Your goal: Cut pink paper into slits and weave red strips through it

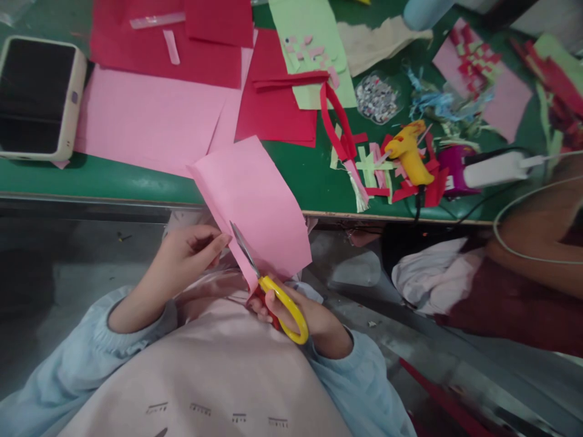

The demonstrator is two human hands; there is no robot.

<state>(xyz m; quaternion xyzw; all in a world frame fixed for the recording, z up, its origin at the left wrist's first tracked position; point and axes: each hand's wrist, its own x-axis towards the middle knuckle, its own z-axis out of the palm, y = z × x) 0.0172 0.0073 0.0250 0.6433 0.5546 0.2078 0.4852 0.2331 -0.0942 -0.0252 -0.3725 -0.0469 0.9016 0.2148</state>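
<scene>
A pink paper sheet (268, 200) hangs over the table's front edge toward my lap. My left hand (194, 252) pinches its left edge between thumb and fingers. My right hand (291, 309) grips the scissors (285, 303), which have one yellow and one red handle. Their blades lie along the left side of the sheet and point up and left toward my left fingertips. A narrow strip of paper runs to the left of the blades. Part of the red handle is hidden behind the yellow one and my fingers.
On the green table (113, 179) are a phone (36, 97), red paper (268, 115), a pale green sheet (334, 85), a dish of small beads (378, 97) and a yellow glue gun (410, 152) among paper strips. Another person's arm (537, 224) is at the right.
</scene>
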